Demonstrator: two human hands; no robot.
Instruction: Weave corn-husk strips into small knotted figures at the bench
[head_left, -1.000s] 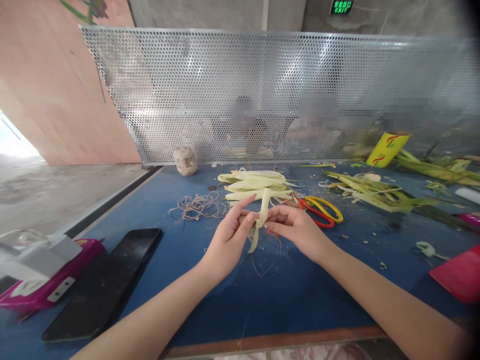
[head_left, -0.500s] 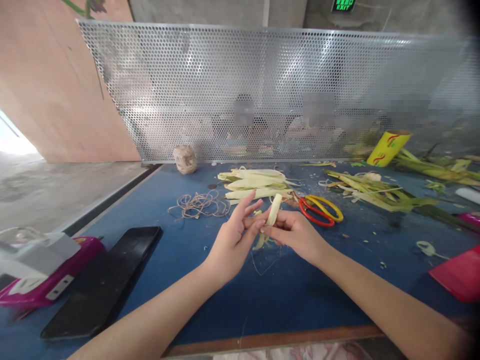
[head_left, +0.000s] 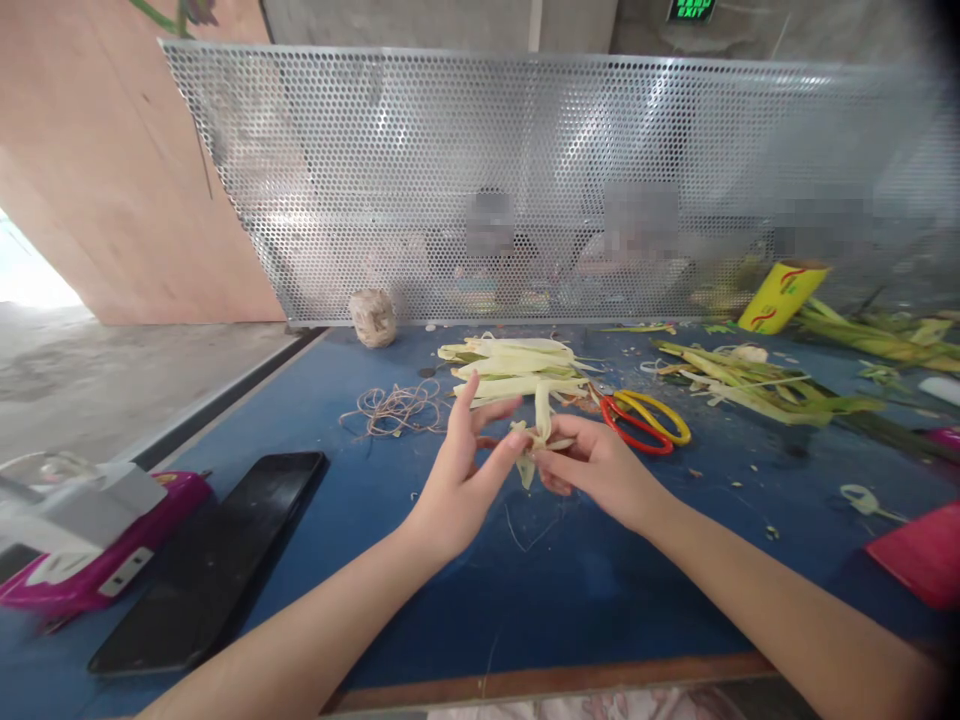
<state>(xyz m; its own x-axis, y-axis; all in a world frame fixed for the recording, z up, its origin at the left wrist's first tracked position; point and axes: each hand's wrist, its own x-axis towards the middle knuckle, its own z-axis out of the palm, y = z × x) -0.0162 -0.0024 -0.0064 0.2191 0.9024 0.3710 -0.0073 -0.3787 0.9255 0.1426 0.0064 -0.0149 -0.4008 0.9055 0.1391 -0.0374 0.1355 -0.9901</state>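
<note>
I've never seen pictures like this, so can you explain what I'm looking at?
There's no machine: these are a person's bare hands, seen by a camera on their own head, facing forward and down. The right hand pinches a pale leafy piece; the left hand meets it with the thumb. On the blue table lie pale husk-like leaves, tangled string, scissors and a black phone-like slab. Behind stands a perforated metal screen.

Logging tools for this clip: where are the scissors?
In the head view, the scissors lie right of centre, beyond the right hand, beside the pale husks.
</note>
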